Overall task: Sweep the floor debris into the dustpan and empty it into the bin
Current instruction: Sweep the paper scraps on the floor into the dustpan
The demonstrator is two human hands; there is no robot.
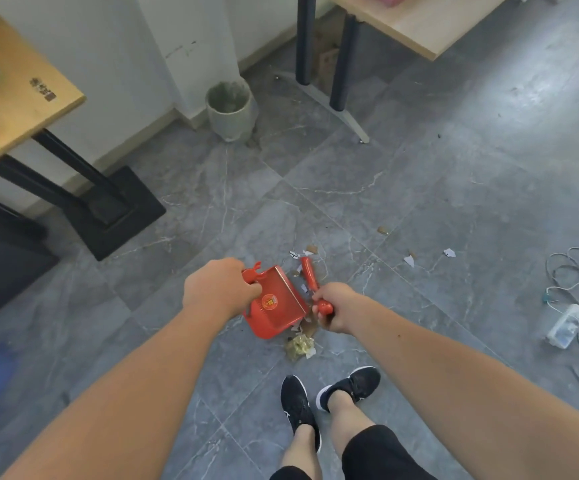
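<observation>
In the head view, the person's two bare arms reach down toward the middle of the frame over a grey marbled floor (419,174). The left hand (217,289) is curled tightly around the handle of a red dustpan (276,308), which sits just below the centre, its open edge turned to the right. The right hand (336,311) is wrapped in a fist around the handle of a small red brush (309,277), whose head points up the frame just beside the pan's right edge. Whether the pan touches the floor cannot be told.

Scraps of paper debris (409,260) lie scattered right of centre, and a crumpled yellowish wrapper (299,346) lies just below the pan, near the person's black shoes (329,398) at the bottom of the frame.

A pale bin (231,110) stands against the wall in the upper middle, well apart from the pan. A wooden table (21,109) fills the upper left, another table (416,26) the upper right. White cables and a power strip (567,325) lie at the right edge.
</observation>
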